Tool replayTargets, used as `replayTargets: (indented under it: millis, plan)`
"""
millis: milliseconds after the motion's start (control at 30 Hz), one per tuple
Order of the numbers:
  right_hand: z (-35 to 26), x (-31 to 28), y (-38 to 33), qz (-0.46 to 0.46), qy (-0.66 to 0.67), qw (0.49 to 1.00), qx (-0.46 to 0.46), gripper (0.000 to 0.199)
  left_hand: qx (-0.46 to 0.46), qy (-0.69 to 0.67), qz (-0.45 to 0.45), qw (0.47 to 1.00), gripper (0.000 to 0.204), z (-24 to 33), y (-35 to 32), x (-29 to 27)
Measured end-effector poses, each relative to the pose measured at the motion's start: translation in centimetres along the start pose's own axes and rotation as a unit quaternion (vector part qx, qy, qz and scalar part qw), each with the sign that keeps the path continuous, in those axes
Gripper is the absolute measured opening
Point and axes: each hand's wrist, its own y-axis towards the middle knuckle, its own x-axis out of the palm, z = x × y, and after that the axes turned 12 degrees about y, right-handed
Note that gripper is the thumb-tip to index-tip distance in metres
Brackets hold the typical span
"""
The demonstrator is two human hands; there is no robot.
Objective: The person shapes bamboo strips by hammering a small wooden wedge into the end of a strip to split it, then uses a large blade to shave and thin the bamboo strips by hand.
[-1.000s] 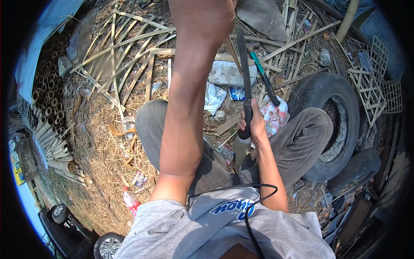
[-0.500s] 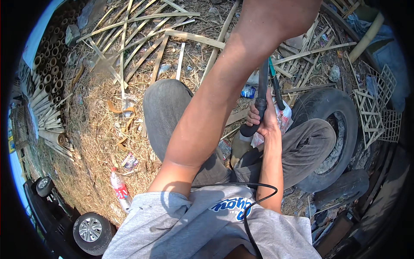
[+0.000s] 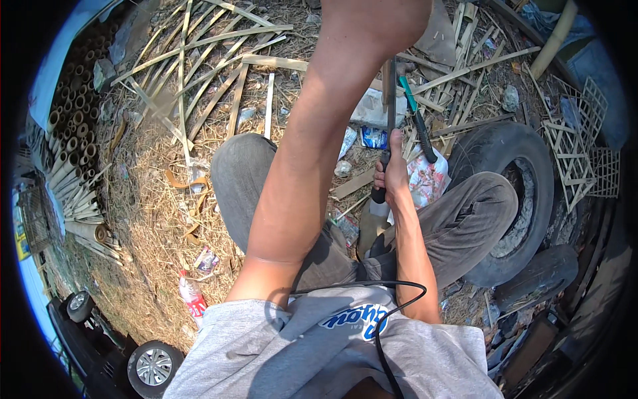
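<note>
My right hand (image 3: 393,171) is closed around the dark handle of a long knife (image 3: 391,100), held upright between my knees with the blade pointing away from me. A thin bamboo strip (image 3: 385,78) stands against the blade near its top. My left forearm (image 3: 312,153) rises close past the camera, and its hand is cut off by the picture's upper edge. Just right of the blade, a tool with a green and black handle (image 3: 419,126) lies on the ground.
I sit on straw-covered ground in grey trousers. Split bamboo strips (image 3: 199,73) are spread ahead, cut bamboo tubes (image 3: 70,126) are stacked at left, an old tyre (image 3: 525,199) and bamboo lattice panels (image 3: 578,146) are at right. A black cable (image 3: 379,319) hangs over my shirt.
My left forearm has swung up and to the right, nearer the camera. The right hand has kept its hold on the knife, which stays upright between my knees.
</note>
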Motion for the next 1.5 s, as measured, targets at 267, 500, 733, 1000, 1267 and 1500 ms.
replayTargets:
  millis: [267,500,733,1000,1267,1500]
  plan:
    - [-7.6,1.3,-6.5,-0.144,0.085,0.938,-0.304,0.084,-0.195,-0.18,0.0,0.964,0.026,1.4,-0.2,0.0]
    - [-1.2,1.3,-1.3,0.077,-0.012,0.995,-0.058,0.078,-0.288,-0.31,0.042,0.905,0.034,-1.2,-0.2,-0.3]
    - [-5.0,2.7,-5.4,-0.075,0.014,0.955,-0.286,0.086,-0.247,-0.277,0.051,0.927,0.042,0.3,0.2,-0.7]
    - [-4.2,2.2,-3.4,0.01,0.023,0.985,-0.171,0.078,-0.256,-0.285,0.048,0.922,0.036,-0.4,-1.2,0.3]
    - [-0.2,-0.8,1.4,0.078,-0.032,0.992,-0.093,0.08,-0.152,-0.261,0.022,0.953,0.027,0.1,-1.7,2.4]
    - [-6.7,1.0,-5.6,-0.014,0.021,0.971,-0.237,0.082,-0.142,-0.099,0.016,0.985,0.012,1.1,-1.1,1.6]
